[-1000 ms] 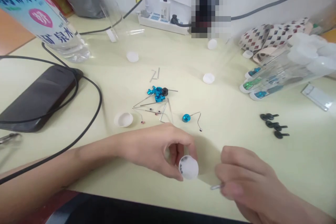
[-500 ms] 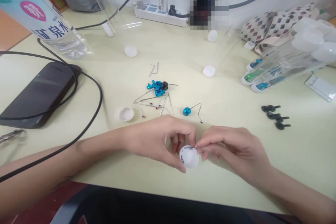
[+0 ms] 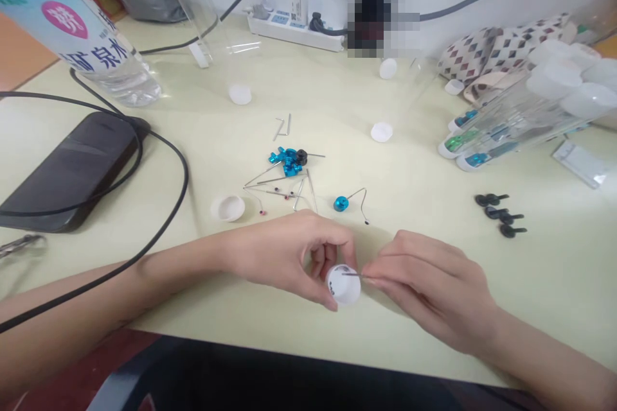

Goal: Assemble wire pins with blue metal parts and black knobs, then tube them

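My left hand (image 3: pixel 308 257) curls its thumb and fingers around a small white cap (image 3: pixel 348 289), tilted so its inside faces up. Several tiny dark pieces lie along the cap's inner wall. Between its fingertips my right hand (image 3: pixel 429 282) pinches a thin metal rod (image 3: pixel 351 275), its tip over the cap's opening. Beyond the hands sits a blue metal piece (image 3: pixel 341 203) with a bent wire. Farther left lies a pile of blue metal parts (image 3: pixel 288 160) beside a black one (image 3: pixel 301 157), with several thin rods and tiny beads in front. Another white cap (image 3: pixel 230 208) lies left of them.
Black thumb screws (image 3: pixel 496 212) lie at right, below capped clear tubes (image 3: pixel 525 109). A phone (image 3: pixel 72 170), a black cable (image 3: pixel 186 173) and a water bottle (image 3: pixel 110 64) take up the left. A power strip (image 3: pixel 294 29) stands at the back; L-shaped keys (image 3: pixel 288 125) lie mid-table.
My right hand has drawn slightly back from the cap's rim, and the thin rod in its fingers now shows across the opening. My left hand still holds the cap.
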